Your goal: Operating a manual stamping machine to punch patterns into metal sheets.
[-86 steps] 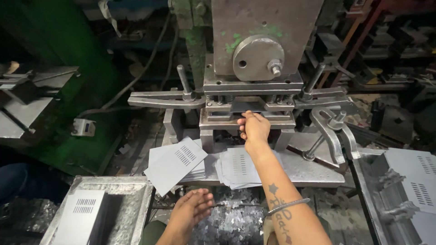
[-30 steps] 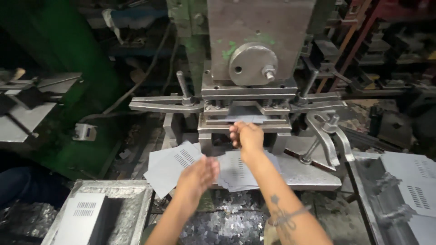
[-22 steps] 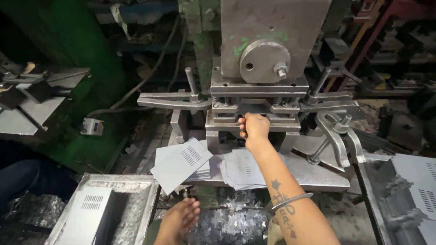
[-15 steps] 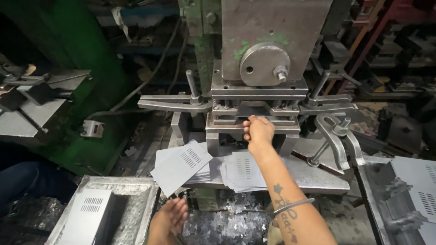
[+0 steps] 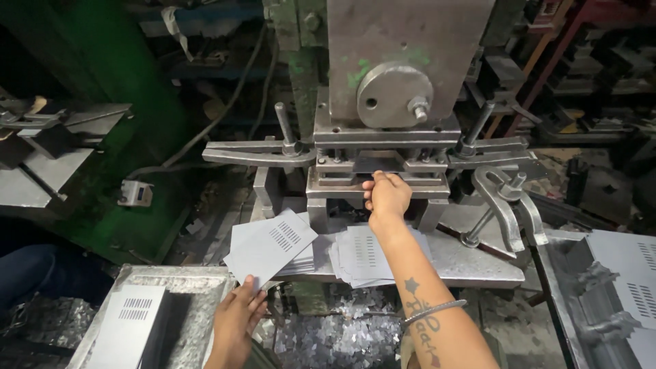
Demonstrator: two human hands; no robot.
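Note:
My right hand reaches into the die slot of the grey punch press, its fingers pinching the near edge of a flat metal blank lying in the die. Low at the left, my left hand grips the near corner of a grey slotted metal sheet, the top one of a small pile on the press table. A second fanned pile of slotted sheets lies under my right wrist.
A metal tray at bottom left holds a slotted sheet. Another tray with sheets stands at the right. Clamp arms stick out beside the die. Shiny punch scrap litters the floor. A person's blue-clad leg is at far left.
My left hand dropped from the sheet piles to the bottom edge, then rose again and took hold of the left sheet's corner. My right hand stayed at the die slot.

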